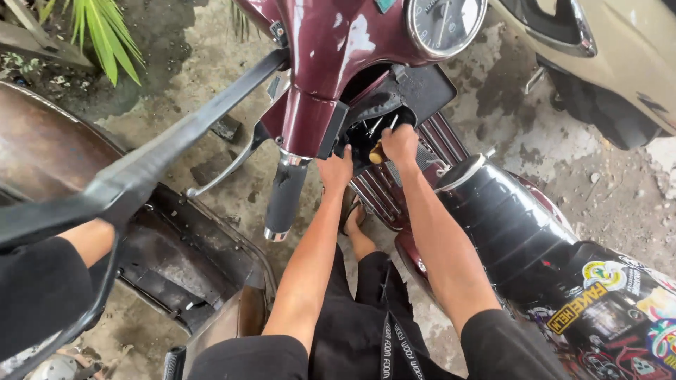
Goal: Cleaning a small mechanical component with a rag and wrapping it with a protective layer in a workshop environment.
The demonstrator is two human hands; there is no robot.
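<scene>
Maroon scooter (331, 63): open compartment (384, 123) at 12 o'clock reached into; left hand (336, 171) fingers hidden, grip can't be told; yellowish item (377, 155) held by right hand (400, 144).

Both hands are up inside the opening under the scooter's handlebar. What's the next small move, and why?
Probably steady the panel edge with the left hand while the right hand eases the yellowish part out of the dark opening. The right fingers already close on it, and loose wires crowd the gap.
</scene>
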